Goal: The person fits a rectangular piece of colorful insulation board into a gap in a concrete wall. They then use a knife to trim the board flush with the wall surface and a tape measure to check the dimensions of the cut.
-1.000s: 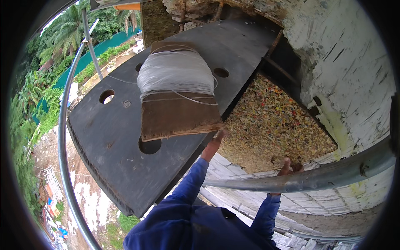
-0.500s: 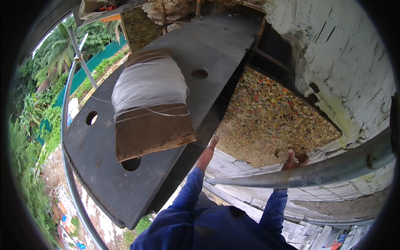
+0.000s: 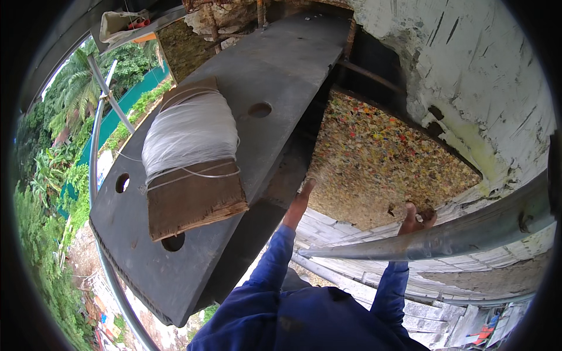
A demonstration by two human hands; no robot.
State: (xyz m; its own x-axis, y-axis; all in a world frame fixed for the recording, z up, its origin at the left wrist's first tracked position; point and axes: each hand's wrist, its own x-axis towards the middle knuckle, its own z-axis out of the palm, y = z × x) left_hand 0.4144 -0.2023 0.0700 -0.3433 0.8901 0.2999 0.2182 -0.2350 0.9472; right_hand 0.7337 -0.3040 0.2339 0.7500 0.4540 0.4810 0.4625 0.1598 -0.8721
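Note:
A flat board with a multicoloured speckled surface [image 3: 383, 158] lies tilted between a dark beam and the pale wall. My left hand [image 3: 300, 205] is at its near left edge, with a thumb or finger along the rim and the others hidden. At the near right part of the board, my right hand [image 3: 418, 219] grips the edge with the thumb raised and the fingers curled. A metal pipe crosses in front of my right wrist. The undersides of both grips are out of sight.
White line wound on a wooden board [image 3: 190, 137] rests on a dark plate with round holes [image 3: 275, 64] to the left. A grey metal pipe [image 3: 433, 243] runs close by on the right. The rough white wall [image 3: 486, 64] rises beyond. Ground shows far below, past a curved rail [image 3: 93, 158].
The dark plate and the wound line sit farther left in view. Both hands stay at the board's edges, shifted slightly right and upward in the picture.

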